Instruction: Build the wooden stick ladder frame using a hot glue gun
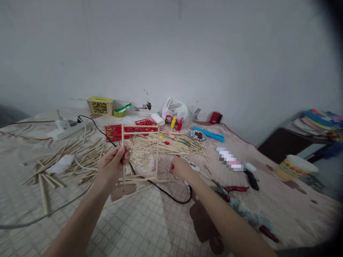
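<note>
My left hand is closed around the left upright of a rectangular frame made of thin wooden sticks, holding it upright above the table. The frame has two bars near its top and others along its bottom. To its right, my right hand is low over the table with its fingers curled together. Whatever those fingers hold, if anything, is hidden. A small white object lies just beyond the right wrist. A black cable loops beneath the frame and passes below the right hand.
Loose wooden sticks lie in piles to the left and behind the frame. Red cut-out sheets, a white plastic bag and small paint bottles stand at the back. Red-handled pliers and a paper tub are on the right.
</note>
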Demonstrator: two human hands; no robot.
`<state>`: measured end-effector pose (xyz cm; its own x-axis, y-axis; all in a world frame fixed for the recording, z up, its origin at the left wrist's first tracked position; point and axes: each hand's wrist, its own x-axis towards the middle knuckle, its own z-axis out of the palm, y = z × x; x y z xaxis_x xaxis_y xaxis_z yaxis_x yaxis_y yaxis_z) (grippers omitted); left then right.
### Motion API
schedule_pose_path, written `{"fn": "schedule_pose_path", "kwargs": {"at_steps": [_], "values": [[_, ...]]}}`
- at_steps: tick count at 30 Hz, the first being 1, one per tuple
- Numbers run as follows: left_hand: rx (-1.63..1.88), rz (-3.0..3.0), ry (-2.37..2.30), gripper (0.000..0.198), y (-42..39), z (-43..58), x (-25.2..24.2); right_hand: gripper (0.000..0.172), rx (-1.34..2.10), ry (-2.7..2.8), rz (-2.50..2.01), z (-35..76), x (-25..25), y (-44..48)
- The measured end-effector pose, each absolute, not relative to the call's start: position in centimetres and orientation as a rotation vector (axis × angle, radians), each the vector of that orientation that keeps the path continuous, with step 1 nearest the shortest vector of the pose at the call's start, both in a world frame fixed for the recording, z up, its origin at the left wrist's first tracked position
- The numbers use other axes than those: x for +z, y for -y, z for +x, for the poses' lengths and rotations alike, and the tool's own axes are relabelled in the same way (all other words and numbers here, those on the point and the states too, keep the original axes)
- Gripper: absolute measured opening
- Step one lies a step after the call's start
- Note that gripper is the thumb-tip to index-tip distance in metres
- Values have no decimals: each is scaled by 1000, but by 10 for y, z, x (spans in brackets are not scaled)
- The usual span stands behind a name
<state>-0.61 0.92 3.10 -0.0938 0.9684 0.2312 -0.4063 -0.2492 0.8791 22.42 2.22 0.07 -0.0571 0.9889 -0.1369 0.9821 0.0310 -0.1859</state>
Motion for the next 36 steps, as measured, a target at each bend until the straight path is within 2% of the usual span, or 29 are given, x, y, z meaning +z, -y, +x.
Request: {"fn": "schedule_pose_path", "kwargs": {"at_steps": [4,10,14,20,24,27,29,32,36], "values": [[1590,1001,-770,10,-10,-7,32,15,332,2242,-2209,221,-5,-24],[1579,952,-742,11,-8,-5,33,11,434,2201,-2118,223,-8,-27],[1581,951,-743,14,-9,-6,32,13,588,2081,-1942,236,4,-35],[1568,964,-760,17,-8,-5,32,27,979,1832,-1593,261,30,-30],[1522,958,-825,21,-5,-1,29,30,1059,1602,-1415,269,26,-22],[1478,947,-895,25,0,6,24,29,971,1236,-1151,265,23,-9],[1437,993,-932,26,4,11,20,24,785,1095,-1021,256,23,7],[1343,1126,-973,26,13,19,17,14,434,1241,-1043,237,25,37],[1256,1225,-1024,25,28,29,24,24,91,1543,-1063,213,27,63]]}}
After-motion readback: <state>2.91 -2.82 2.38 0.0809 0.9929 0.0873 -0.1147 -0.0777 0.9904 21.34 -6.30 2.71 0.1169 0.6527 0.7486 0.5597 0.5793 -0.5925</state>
